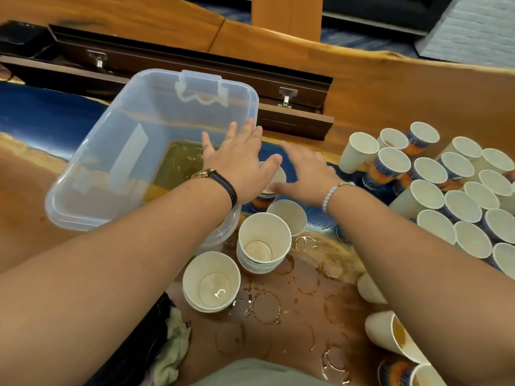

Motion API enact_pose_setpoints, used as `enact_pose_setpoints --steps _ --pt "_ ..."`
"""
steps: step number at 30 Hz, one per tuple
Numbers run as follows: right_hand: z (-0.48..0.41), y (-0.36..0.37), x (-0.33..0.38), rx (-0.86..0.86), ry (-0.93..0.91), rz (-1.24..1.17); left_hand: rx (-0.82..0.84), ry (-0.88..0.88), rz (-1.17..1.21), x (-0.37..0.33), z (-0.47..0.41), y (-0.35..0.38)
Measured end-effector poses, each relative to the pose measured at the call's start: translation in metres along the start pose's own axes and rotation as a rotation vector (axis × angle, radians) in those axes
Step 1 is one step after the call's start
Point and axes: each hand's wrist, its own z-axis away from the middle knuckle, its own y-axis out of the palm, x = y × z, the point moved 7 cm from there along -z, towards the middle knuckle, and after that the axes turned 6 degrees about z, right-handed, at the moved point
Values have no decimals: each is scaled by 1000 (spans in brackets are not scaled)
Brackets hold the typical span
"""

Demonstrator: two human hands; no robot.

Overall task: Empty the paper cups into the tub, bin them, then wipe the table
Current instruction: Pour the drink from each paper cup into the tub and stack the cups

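Two hands were stretched forward in my feed, both flat with fingers straight and spread, gripping nothing. The left hand [237, 162] hung over the tub's near corner, and the right hand [306, 174], blurred, was just beside it. Between them stood one printed paper cup [274, 178], half hidden under the left palm; I could not tell whether either hand touched it.

The tub [83, 162] was clear plastic, rectangular with rounded corners, and a shallow amber liquid [178, 165] pooled in its bottom. Just in front of it I counted two nested stacks [263, 242] of white-lined cups and a single cup [289, 215] behind them. To the right stood a cluster of cups [461, 206], at least sixteen, cone-sided with blue-and-orange print.

The glossy wood table [390, 93] carried many wet brown rings [266, 307]. A crumpled greenish cloth [172, 338] lay at the near edge.
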Motion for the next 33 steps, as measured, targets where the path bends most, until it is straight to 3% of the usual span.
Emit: enact_pose_setpoints --steps 3,8,12,19,23,26,33 --pt "7 -20 -42 90 123 88 -11 0 1 -1 -1 0" --pt "43 1 -98 483 280 317 -29 2 0 -1 -1 1" --pt "63 23 -108 566 350 310 -41 7 -3 -2 -2 0" --pt "59 13 -101 349 340 300 -62 19 -15 -4 -1 -2" --pt "53 -35 -71 170 270 330 -146 121 14 -14 4 -15" --pt "51 -85 -26 32 143 225 -182 232 91 -21 11 -26" --pt "50 -154 82 -220 -170 -57 -130 158 839 -13 18 -58"
